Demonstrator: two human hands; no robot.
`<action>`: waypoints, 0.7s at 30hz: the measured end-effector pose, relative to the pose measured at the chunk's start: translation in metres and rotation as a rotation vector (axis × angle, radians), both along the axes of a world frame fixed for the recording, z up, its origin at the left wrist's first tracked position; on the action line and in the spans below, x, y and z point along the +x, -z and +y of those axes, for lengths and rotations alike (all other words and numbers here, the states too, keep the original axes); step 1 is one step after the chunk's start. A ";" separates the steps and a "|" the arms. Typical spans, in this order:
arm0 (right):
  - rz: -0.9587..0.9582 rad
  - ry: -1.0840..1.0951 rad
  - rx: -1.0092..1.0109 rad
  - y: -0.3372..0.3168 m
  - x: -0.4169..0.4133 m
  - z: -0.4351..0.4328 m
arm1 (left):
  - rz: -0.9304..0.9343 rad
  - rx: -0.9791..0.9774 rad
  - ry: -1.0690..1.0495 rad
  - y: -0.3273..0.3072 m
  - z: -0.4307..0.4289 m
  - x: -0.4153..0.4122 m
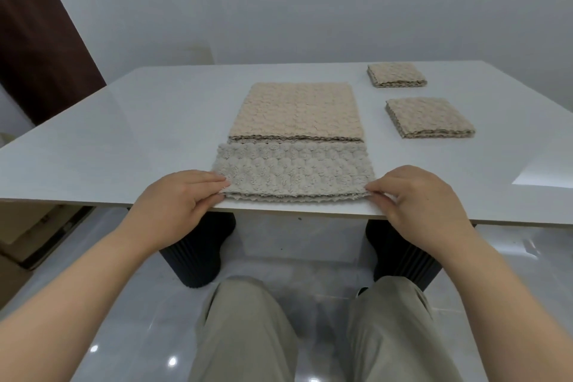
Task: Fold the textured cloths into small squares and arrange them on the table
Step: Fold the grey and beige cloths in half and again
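From my end, the left grip (181, 195) and the right grip (417, 195) are both at the near edge of the white counter (124, 121), one at each end of a grey cloth (293, 172). The grey cloth lies as a long folded strip along that near edge, its layered edges facing me. The left grip pinches the strip's near left corner between thumb and fingers. The right grip pinches the near right corner the same way, fingers curled in on the fabric. Both wrists hang off the counter's front.

Just behind the strip sits a beige pile (296, 108) of larger textured cloths, lying flat with their edges roughly in line. The strip's far edge runs right up to the pile's near edge, and I cannot tell whether they overlap.

To the right of the pile, apart from it, two beige cloths are already folded into small squares. The near square (429, 118) lies level with the pile's front half. The far square (397, 74) sits behind it, a little to the left, with bare counter between them. Each shows several layers at its near edge.

Below the counter I see the person's khaki trousers (248, 329), a glossy floor (139, 304) and a dark ribbed base (201, 257).
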State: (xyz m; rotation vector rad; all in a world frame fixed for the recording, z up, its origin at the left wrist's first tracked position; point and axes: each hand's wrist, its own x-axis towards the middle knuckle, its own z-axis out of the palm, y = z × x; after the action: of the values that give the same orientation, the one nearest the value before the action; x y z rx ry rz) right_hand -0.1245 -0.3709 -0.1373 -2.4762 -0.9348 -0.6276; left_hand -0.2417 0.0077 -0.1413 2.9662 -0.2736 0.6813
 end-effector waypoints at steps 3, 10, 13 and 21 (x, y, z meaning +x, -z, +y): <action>-0.024 -0.023 -0.067 -0.002 -0.001 0.001 | 0.056 -0.008 -0.019 -0.003 -0.001 -0.002; 0.114 0.048 -0.178 -0.016 -0.005 0.008 | 0.096 0.021 -0.098 -0.018 -0.016 0.000; 0.009 0.096 -0.029 -0.019 -0.003 0.024 | 0.044 -0.034 -0.168 -0.026 -0.036 0.009; 0.124 -0.032 -0.150 -0.018 0.017 0.121 | 0.188 -0.178 -0.148 -0.029 -0.099 0.083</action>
State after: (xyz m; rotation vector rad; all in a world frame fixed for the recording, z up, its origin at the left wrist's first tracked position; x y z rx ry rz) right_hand -0.1071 -0.2500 -0.1195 -2.5922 -1.0040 -0.4019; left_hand -0.1583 -0.0910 -0.1126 2.8712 0.0202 0.4110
